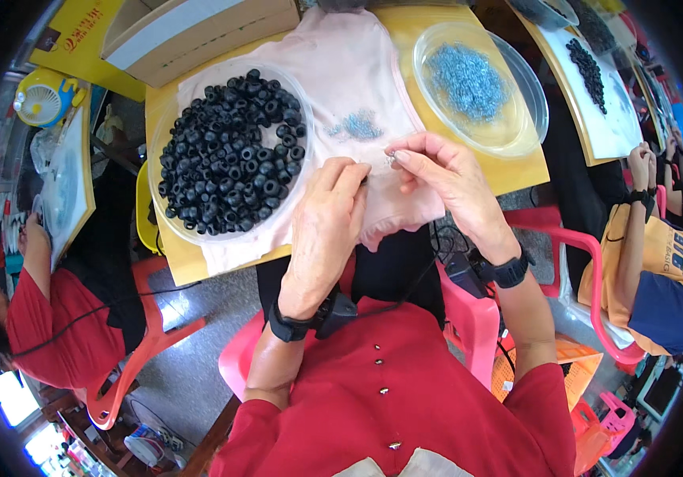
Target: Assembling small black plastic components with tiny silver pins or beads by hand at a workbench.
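Observation:
My left hand [327, 219] is closed over the cloth, fingers curled together. A bit of something black shows at its fingertips, mostly hidden, and it matches the black hollow plastic pieces close by. My right hand [449, 179] pinches a tiny shiny piece [391, 160] between thumb and forefinger, a little apart from the left fingertips. To the left, a round clear tray [302, 86] holds a heap of black hollow pieces [234, 159]. A small pile of bluish shiny bits [357, 125] lies on the pale pink cloth [341, 63] beyond my hands.
A clear round tub [516, 143] of bluish bits [469, 79] stands at the right on the yellow tabletop [405, 32]. A cardboard box [198, 40] sits at the back left. Co-workers sit at tables on both sides, with a yellow fan [43, 97] at the left.

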Demonstrator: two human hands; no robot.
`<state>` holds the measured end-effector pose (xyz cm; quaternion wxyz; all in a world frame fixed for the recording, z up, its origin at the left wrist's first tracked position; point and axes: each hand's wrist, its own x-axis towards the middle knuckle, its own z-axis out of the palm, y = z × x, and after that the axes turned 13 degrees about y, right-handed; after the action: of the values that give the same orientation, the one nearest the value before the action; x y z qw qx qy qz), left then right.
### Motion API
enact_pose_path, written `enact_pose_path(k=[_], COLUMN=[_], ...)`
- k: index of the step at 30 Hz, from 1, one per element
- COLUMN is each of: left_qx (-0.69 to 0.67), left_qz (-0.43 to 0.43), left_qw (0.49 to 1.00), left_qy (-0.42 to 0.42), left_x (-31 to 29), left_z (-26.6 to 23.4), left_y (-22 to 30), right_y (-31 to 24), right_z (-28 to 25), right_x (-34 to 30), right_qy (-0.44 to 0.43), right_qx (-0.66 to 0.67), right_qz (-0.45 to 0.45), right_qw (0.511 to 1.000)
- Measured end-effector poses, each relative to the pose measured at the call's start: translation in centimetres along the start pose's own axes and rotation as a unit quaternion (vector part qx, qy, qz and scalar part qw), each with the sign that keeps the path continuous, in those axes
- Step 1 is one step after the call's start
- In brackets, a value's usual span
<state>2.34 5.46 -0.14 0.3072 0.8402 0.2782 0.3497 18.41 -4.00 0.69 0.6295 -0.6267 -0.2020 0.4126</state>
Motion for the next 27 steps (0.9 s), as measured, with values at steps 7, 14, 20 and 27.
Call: enact_pose_path(k=[7,14,20,27], left_qx=[-0.042,-0.160,-0.150,-0.131], left_qz=[-0.053,-0.133,-0.111,-0.126], left_qw=[0.997,0.978,0.982,0.983], left_qy=[0.035,-0.005,-0.005,-0.018], left_x=[0.7,1.6,1.7,1.7], left_z=[0.1,0.5,0.6,0.4], left_y=[1.4,2.0,1.6,1.9], right_y=[-0.7,-0.5,0.2,0.7], right_z=[-0.1,-0.1,0.0,0.8], right_x=[-0.2,0.1,0.3,-0.3], right_qy=[-0.008,-0.015,-0.014,0.012], right_qx=[0.007,0.028,0.045,0.007], right_qz=[0.020,0.003,-0.031,-0.071], right_qw=[1.000,0.999,0.998,0.997])
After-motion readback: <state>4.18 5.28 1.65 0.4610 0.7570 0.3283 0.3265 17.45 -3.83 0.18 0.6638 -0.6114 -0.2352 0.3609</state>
